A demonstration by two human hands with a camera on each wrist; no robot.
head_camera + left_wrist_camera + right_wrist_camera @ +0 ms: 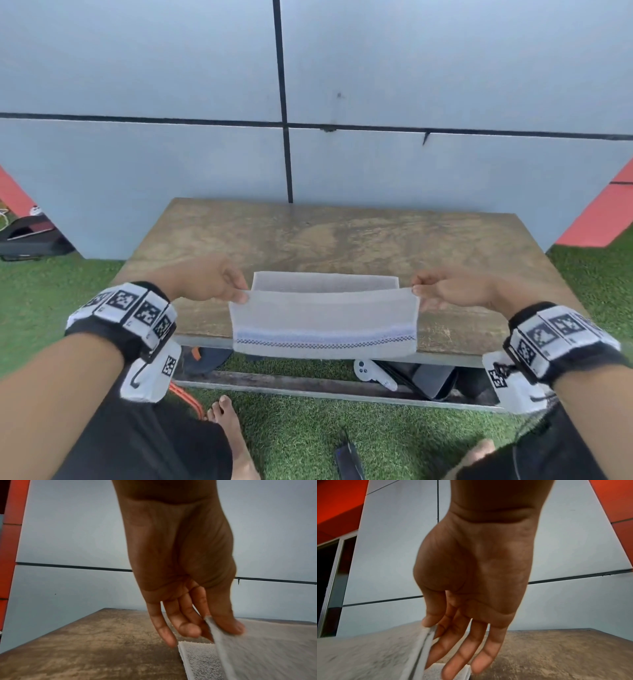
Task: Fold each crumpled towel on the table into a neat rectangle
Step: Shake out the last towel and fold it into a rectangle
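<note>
A light grey towel (323, 325) with a blue woven stripe hangs above the near edge of the wooden table (342, 236), stretched flat between both hands. My left hand (236, 291) pinches its upper left corner; in the left wrist view the thumb and fingers of that left hand (216, 626) clamp the towel (257, 649) edge. My right hand (419, 291) pinches the upper right corner, and the right hand (429, 627) shows the same pinch on the towel (376, 649). A folded grey towel (325, 281) lies flat on the table just behind the held one.
The table stands against a pale grey panelled wall (445, 85). Green artificial turf (301, 428) surrounds it. Under the table lie a white controller (373, 373) and dark bags. My bare feet (229, 431) are on the grass near the front edge.
</note>
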